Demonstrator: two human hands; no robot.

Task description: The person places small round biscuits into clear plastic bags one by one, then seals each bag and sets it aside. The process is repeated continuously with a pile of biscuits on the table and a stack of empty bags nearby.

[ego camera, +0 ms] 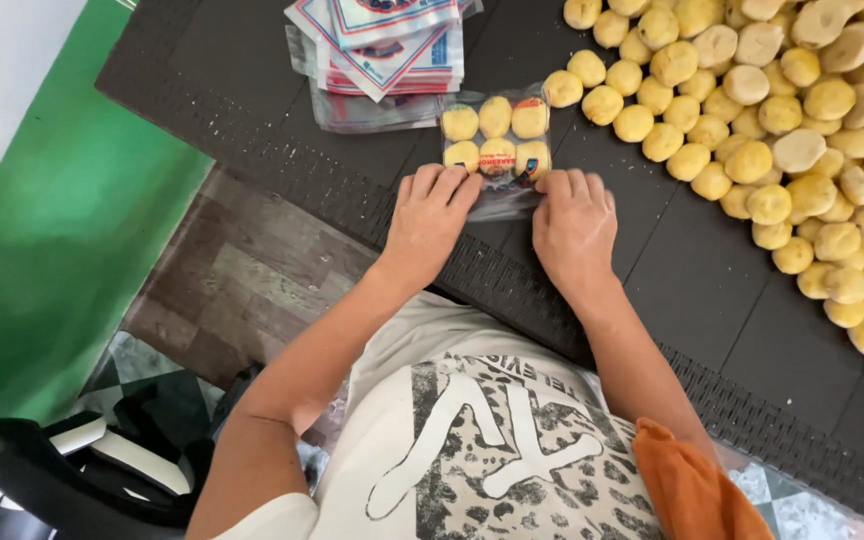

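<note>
A clear plastic bag (497, 145) lies flat on the dark table (252, 110), holding several round yellow cookies in two rows. My left hand (430, 218) presses on the bag's near left corner with fingers curled down. On the near right corner rests my right hand (574, 225), fingers likewise bent onto the open end of the bag. Both hands lie side by side, almost touching, just in front of the cookies.
A large heap of loose yellow cookies (782, 130) spreads over the table's right side. A stack of empty printed bags (382, 55) lies behind the filled bag. Left of the table are a green wall (62, 250) and a black chair (72, 480) below.
</note>
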